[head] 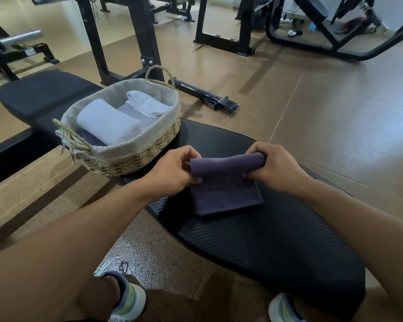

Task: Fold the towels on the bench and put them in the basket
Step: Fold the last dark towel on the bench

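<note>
Pinching opposite ends of the purple towel, left hand and right hand lift its far fold above the surface.

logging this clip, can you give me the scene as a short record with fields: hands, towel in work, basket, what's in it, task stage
left hand: left hand pinches the towel's left end
right hand: right hand pinches its right end
towel in work: purple towel, partly folded, lower part lying on the bench
basket: woven basket, cloth-lined, on the bench left of the towel
basket contents: two folded white towels over darker cloth
stage: last fold under way, towel not yet in basket
</note>
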`<state>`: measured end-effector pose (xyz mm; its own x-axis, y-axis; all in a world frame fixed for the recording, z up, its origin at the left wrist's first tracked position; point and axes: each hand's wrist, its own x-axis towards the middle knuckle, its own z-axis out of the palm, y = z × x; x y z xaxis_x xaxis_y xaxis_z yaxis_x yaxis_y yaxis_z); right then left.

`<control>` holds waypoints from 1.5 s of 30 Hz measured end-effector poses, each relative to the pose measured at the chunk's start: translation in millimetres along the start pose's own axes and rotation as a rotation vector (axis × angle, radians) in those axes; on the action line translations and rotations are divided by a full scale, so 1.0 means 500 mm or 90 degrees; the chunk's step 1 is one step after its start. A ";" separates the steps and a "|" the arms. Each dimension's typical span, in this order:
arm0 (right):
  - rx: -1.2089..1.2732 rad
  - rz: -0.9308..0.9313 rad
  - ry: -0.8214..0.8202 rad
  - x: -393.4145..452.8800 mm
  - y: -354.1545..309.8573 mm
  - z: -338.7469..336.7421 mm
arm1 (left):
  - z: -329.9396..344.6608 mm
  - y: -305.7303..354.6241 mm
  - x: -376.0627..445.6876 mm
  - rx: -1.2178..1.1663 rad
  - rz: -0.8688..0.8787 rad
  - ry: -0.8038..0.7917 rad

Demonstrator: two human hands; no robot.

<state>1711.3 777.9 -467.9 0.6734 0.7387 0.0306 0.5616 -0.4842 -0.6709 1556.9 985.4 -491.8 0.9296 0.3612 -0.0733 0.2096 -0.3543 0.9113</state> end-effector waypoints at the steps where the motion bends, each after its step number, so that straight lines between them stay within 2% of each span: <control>1: -0.001 -0.015 0.007 0.001 0.004 0.008 | 0.001 -0.004 0.003 0.032 0.022 0.015; 4: -0.007 -0.051 -0.027 0.001 0.017 0.022 | 0.008 -0.012 0.004 0.104 0.069 0.034; 9: -0.110 -0.084 -0.132 -0.001 0.031 0.004 | 0.008 -0.008 -0.012 0.198 0.109 -0.019; 12: -0.190 -0.086 -0.210 -0.009 0.033 -0.015 | 0.004 -0.003 -0.021 0.253 0.099 -0.054; 14: -0.194 -0.077 -0.225 -0.018 0.024 -0.022 | 0.005 0.004 -0.025 0.233 0.067 -0.063; 21: -0.269 -0.064 -0.144 -0.032 0.014 0.010 | 0.022 -0.011 -0.033 0.251 0.010 -0.037; 26: -0.259 -0.100 -0.196 -0.024 0.011 0.023 | 0.035 -0.005 -0.035 0.325 -0.034 -0.040; 30: -0.250 -0.068 -0.200 -0.002 0.017 0.030 | 0.047 0.005 -0.033 0.346 -0.053 -0.019; 36: -0.275 -0.074 -0.198 -0.004 0.014 0.028 | 0.058 0.012 -0.047 0.410 0.016 0.017; 41: -0.232 -0.106 -0.179 -0.032 -0.005 0.026 | 0.045 0.014 -0.062 0.297 0.026 0.031; 45: -0.009 -0.004 -0.116 -0.045 -0.026 0.020 | 0.028 0.027 -0.074 0.161 -0.004 0.093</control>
<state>1684.2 772.2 -467.3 0.5720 0.8140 -0.1014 0.5733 -0.4851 -0.6603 1529.4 955.1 -482.3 0.8787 0.4774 -0.0032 0.3009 -0.5486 0.7801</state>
